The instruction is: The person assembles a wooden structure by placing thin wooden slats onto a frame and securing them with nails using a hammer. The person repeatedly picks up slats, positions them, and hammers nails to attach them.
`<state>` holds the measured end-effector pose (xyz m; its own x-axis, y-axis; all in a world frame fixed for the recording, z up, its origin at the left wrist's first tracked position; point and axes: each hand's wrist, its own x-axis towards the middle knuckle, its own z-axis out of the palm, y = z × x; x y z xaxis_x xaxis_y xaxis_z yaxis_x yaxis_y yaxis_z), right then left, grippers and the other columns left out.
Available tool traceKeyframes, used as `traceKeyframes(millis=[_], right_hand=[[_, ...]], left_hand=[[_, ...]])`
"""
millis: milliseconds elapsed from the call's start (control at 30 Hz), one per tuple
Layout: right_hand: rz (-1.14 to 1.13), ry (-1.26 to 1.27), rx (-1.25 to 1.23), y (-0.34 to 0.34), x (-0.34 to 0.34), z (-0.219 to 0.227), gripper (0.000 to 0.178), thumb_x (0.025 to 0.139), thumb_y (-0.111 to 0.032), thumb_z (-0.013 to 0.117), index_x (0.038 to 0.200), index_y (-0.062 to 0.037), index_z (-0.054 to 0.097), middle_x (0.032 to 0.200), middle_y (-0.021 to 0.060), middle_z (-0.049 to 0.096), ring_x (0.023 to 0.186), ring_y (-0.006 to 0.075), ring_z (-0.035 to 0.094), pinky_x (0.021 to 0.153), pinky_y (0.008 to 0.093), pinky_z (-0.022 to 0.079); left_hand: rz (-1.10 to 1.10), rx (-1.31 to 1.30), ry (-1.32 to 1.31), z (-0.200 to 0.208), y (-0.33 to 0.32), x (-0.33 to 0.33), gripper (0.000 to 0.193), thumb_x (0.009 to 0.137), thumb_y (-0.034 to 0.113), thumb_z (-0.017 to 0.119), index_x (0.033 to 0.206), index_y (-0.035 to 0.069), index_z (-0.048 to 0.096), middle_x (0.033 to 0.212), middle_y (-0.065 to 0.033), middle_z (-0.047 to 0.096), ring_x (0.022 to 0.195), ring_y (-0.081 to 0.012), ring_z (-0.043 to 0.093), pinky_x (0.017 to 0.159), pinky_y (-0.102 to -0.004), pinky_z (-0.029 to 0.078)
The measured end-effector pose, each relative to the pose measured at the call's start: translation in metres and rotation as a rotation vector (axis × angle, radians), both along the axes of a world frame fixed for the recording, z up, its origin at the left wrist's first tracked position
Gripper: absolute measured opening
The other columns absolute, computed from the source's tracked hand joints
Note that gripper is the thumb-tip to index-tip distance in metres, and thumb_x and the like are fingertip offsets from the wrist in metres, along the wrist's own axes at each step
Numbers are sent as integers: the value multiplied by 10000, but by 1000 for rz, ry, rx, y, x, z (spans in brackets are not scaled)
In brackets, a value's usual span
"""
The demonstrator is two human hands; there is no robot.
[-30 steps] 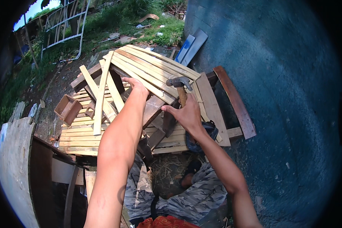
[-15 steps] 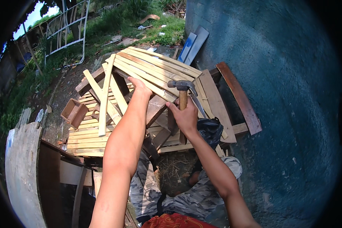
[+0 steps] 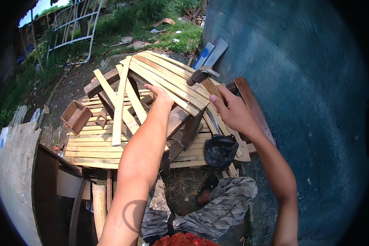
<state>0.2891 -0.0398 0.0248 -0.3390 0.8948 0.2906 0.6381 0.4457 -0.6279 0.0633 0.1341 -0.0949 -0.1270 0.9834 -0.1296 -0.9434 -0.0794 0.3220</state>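
Note:
My right hand (image 3: 233,110) grips the wooden handle of a claw hammer (image 3: 205,78), raised above the right end of a row of pale bamboo slats (image 3: 164,80). The dark hammer head points left, apart from the slats. My left hand (image 3: 160,96) is at the near edge of the closest slat, thumb stretched out to the left; its other fingers are mostly hidden at the slat's edge. The slats lie side by side across a dark wooden frame (image 3: 180,119). Loose slats (image 3: 121,100) lean crosswise at its left end.
Beneath is a lower slatted platform (image 3: 94,153) bearing a small brown wooden box (image 3: 76,117) and a black plastic bag (image 3: 221,151). A blue-green wall (image 3: 307,123) closes off the right. Weathered boards (image 3: 18,172) stand at the left, and a white metal frame (image 3: 71,39) stands on the grass.
My right hand has lifted the hammer up and to the right, away from the slat ends, and its head has tipped over to the left. My left hand stays at the slat edge.

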Motion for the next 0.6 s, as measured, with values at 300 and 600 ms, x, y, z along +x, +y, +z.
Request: traceKeyframes(millis=[300,600], right_hand=[[-152,-8,187,-9,-20,70,383,1055,-343,524,1123,25,606,845,279,682,849,481,667,749,528,497],[-90,-432,13,-2,-22,53,447,1053,-405,538,925,22,573,756,242,635,734,377,654,697,490,472]], left_hand=[[66,-121,13,-37,35,-6,1068,876,848,-83,1584,192,372,1583,-98,443,1448,-357,420,1220,-521,305],[184,-562,-15,2,2,7,1073,888,866,251,1472,-17,425,1451,-149,557,1281,-324,569,1109,-412,456]])
